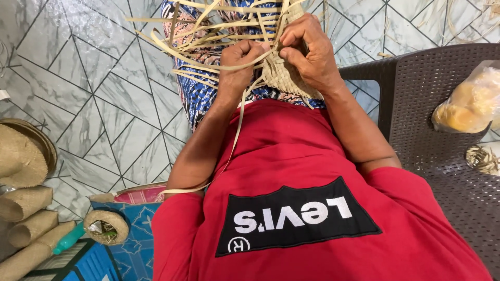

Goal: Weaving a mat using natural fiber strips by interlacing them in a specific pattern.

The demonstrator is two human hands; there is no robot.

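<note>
Woven mat piece [284, 78] rests on lap, just far of red shirt [291, 156]. Right hand [312, 49] closed around its top edge. Left hand [240, 62] touching beside, pinching loose strip [208, 66] running left. Both equally near.

Two hands [276, 52], one woven piece [289, 78], one chair [442, 130], one plastic bag [469, 101], three woven rolls [28, 221].

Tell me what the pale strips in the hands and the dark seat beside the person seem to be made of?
The pale tan flat strips look like dried palm leaf or straw: thin, matte, fibrous, bending freely; the exact plant is unclear. The left hand and right hand plait them into a small woven piece. The dark brown seat looks like moulded plastic with a rattan-like weave texture.
</note>
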